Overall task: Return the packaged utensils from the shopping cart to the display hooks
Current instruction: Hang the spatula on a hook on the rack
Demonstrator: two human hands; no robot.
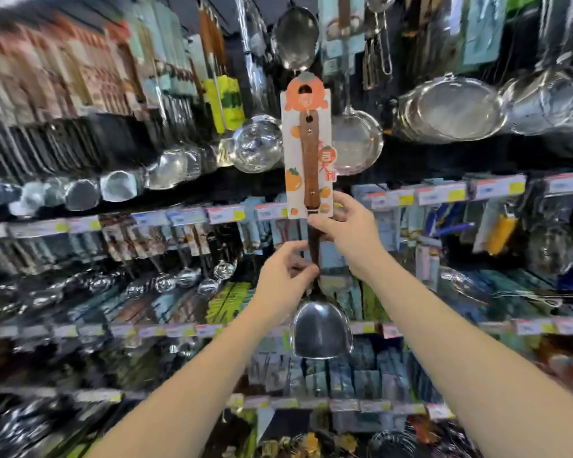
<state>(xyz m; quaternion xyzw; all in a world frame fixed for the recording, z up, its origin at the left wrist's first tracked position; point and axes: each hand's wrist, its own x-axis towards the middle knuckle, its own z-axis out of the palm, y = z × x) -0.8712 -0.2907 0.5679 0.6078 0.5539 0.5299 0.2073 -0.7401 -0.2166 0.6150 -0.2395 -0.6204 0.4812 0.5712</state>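
A packaged spatula [309, 166] is held upright in front of the display wall. It has a wooden handle on a white card printed with orange fruit, and a steel blade [321, 332] at the bottom. The card's hang hole [305, 90] is at the top, level with the hanging strainers. My left hand [286, 276] pinches the dark shaft just above the blade. My right hand [348, 231] grips the handle at the card's lower edge. The cart is out of view.
Steel strainers [356, 140] and ladles [257, 143] hang on hooks around the card. Large sieves [450, 109] hang to the right. Rows of packaged utensils with price-tag rails [225, 213] fill the wall below and on both sides.
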